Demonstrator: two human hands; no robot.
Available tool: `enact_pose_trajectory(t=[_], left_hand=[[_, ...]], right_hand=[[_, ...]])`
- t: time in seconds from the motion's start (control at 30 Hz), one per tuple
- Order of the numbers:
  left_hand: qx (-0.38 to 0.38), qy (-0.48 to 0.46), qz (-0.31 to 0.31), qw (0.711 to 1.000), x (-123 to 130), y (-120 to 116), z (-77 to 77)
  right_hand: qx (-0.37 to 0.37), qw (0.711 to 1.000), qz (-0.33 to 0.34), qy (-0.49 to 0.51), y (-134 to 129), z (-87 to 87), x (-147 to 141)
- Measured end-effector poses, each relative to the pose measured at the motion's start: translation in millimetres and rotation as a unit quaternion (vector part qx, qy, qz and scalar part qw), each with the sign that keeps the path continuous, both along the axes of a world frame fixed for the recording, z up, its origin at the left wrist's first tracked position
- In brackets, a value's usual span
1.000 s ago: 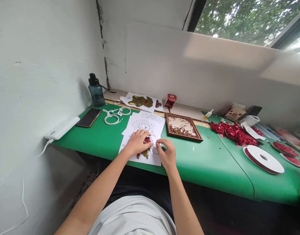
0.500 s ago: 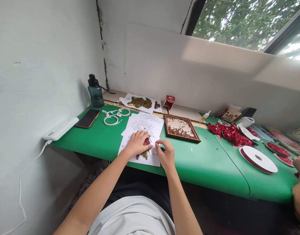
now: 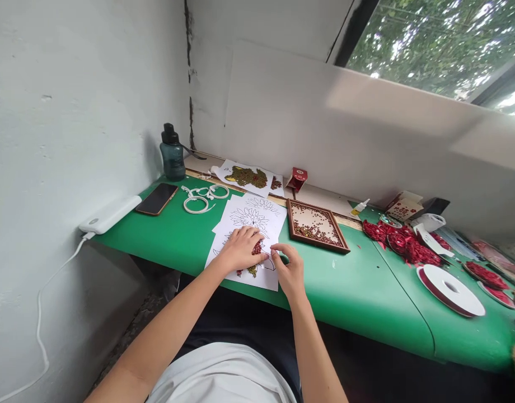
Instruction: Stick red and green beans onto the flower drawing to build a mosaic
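Observation:
My left hand lies flat over a white sheet of paper with a line drawing, its fingers stretched out. Red beans and green beans cover parts of the drawing and show beside and below that hand. At the sheet's right side my right hand has thumb and forefinger pinched together; whatever is between them is too small to make out. A second sheet with a flower drawing lies beyond my left hand. To the right is a brown-framed tray of loose red and green beans.
A phone, coiled white cables and a dark bottle are on the left. Behind lies a bean-covered picture near a red box. On the right are a glue bottle, red ribbon pieces and a ribbon spool.
The view has turned slightly left, so things sit farther right. Both hands keep nearly the same place on the paper. Another person's hand at the right edge is now mostly out of view.

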State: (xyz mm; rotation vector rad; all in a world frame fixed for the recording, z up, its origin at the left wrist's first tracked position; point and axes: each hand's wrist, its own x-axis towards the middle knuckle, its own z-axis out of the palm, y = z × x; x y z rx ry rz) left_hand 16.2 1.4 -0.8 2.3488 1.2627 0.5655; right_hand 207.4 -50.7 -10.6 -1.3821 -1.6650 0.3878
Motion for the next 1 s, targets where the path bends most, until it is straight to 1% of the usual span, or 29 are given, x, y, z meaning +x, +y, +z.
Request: enact_pose_trajectory(t=[0.1,0.17,0.23,0.37,0.43,0.5,0.57,0.67,0.77,0.83,0.9,1.0], left_hand=[[-0.003,0.001,-0.004,1.000,-0.6,1.4,-0.1],[-0.006,-0.001,-0.007,1.000,-1.1,2.1,0.0],[-0.003,-0.009,-0.008,1.000,-1.6,2.3,0.1],[-0.003,-0.022,0.004,1.000,-1.8,2.0,-0.6],[-0.005,-0.024,0.006,1.000,-1.5,2.4,-1.8],[-0.003,-0.031,0.006,0.999,-1.4,3.0,-3.0],[-0.002,-0.043,0.006,0.999,-2.0,3.8,-3.5],[-0.013,-0.058,0.000,0.998,-4.3,4.5,-2.2],[-0.026,-0.070,0.000,0.997,-6.6,4.1,0.9],[-0.030,-0.074,-0.001,0.997,-7.4,3.2,2.8],[-0.034,-0.074,-0.004,0.997,-7.5,2.5,3.9],[-0.036,-0.073,-0.003,0.997,-7.1,2.5,3.8]], right_hand=[[-0.075,0.997,0.030,-0.006,9.2,7.3,15.7],[-0.104,0.993,0.028,-0.048,27.9,15.2,32.1],[-0.120,0.986,-0.018,-0.117,57.6,24.0,50.7],[-0.144,0.970,-0.088,-0.174,126.4,36.5,83.6],[-0.148,0.963,-0.110,-0.199,150.9,38.7,93.7],[-0.156,0.956,-0.119,-0.219,164.8,38.4,99.1],[-0.166,0.950,-0.123,-0.235,170.3,37.1,101.2],[-0.175,0.944,-0.126,-0.249,171.7,37.2,101.4],[-0.167,0.946,-0.126,-0.249,170.7,42.9,99.1],[-0.145,0.951,-0.133,-0.238,165.1,48.8,94.2],[-0.110,0.960,-0.141,-0.217,150.4,53.4,84.0],[-0.063,0.974,-0.122,-0.178,107.2,51.4,58.3]])
